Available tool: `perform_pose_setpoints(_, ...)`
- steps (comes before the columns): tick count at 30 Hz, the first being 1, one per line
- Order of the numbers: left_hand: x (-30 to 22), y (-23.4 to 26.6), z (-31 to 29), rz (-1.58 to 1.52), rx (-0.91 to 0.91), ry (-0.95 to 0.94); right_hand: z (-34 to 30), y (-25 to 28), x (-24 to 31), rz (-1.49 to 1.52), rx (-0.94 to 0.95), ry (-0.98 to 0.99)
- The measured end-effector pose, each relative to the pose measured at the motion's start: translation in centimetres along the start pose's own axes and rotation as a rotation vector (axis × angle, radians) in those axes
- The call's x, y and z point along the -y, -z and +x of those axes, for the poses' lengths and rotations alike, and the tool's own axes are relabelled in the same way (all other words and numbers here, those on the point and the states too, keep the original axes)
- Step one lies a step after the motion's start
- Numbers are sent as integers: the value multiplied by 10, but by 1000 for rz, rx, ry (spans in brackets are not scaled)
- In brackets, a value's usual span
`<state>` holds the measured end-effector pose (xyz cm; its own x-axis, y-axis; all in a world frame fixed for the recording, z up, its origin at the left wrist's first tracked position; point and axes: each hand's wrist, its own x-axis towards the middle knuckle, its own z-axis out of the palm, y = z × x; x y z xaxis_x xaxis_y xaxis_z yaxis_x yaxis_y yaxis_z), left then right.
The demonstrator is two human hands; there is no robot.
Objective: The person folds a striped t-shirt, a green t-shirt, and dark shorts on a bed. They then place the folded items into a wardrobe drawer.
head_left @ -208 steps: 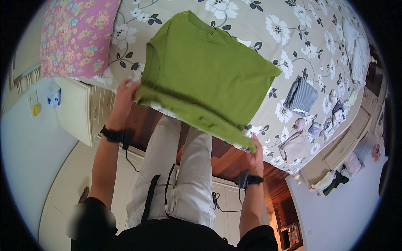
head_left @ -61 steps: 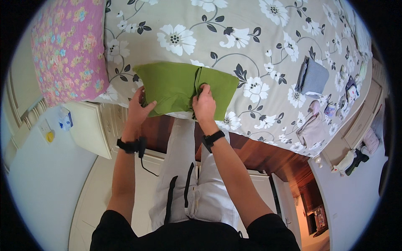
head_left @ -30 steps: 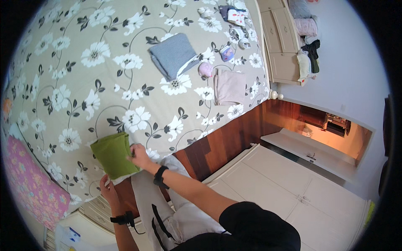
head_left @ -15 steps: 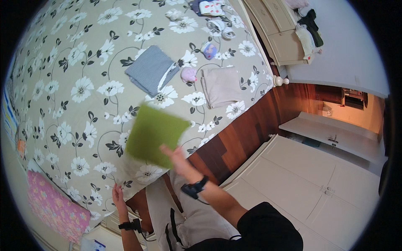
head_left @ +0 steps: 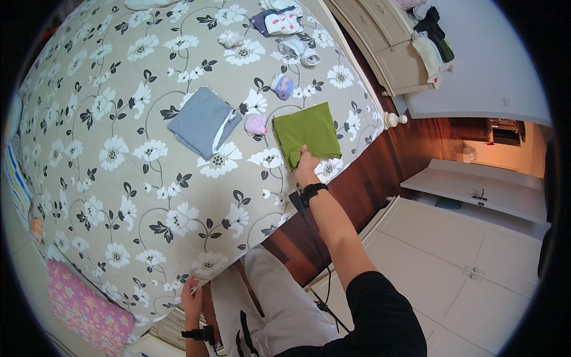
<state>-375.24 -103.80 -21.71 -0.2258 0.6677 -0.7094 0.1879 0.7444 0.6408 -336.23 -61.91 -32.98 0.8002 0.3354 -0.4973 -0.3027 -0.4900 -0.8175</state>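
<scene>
At the near right side of the bed, my right hand [head_left: 306, 163] grips the near edge of a folded green cloth [head_left: 310, 131], thumb on top. The green cloth lies where a folded beige garment was and hides it from view. My left hand [head_left: 191, 290] is low beside the bed's near edge, fingers loosely bent and apart, holding nothing that I can see. Left of the green cloth are a small pink bundle [head_left: 256, 124] and a folded blue-grey striped garment [head_left: 203, 123] with a white tie. A purple bundle [head_left: 283, 87] sits just beyond.
The bed has a floral bedspread [head_left: 178, 217]. Toward its far end lie white rolled socks [head_left: 310, 57] and a folded spotted cloth [head_left: 283, 22]. A pink floral pillow [head_left: 89, 306] is at lower left. A cream wardrobe [head_left: 428, 250] and a dresser [head_left: 404, 65] stand to the right.
My right hand has carried the green cloth away to the right and set it down over the beige garment. My left hand has shifted slightly right and down along the bed's edge.
</scene>
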Motion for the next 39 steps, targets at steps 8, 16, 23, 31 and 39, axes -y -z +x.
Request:
perform_pose_setpoints(8, 10, 16, -14, 29, -105, -2, 24, 28, -2, 211, 355, -168)
perform_pose_setpoints(16, -7, 20, -40, 81, -101, -110, -52, 9, 44, 220, 335, 123)
perform_pose_setpoints(23, -11, 17, -49, 15, 39, -191, -250, 72, -4, -243, 950, -138)
perform_pose_setpoints(31, 17, 47, -109, 413, 147, -253, -340, 67, -143, -343, 1314, -268)
perform_pose_setpoints(39, 81, 87, -153, 294, -29, -377, -309, 70, -265, -865, 858, 168)
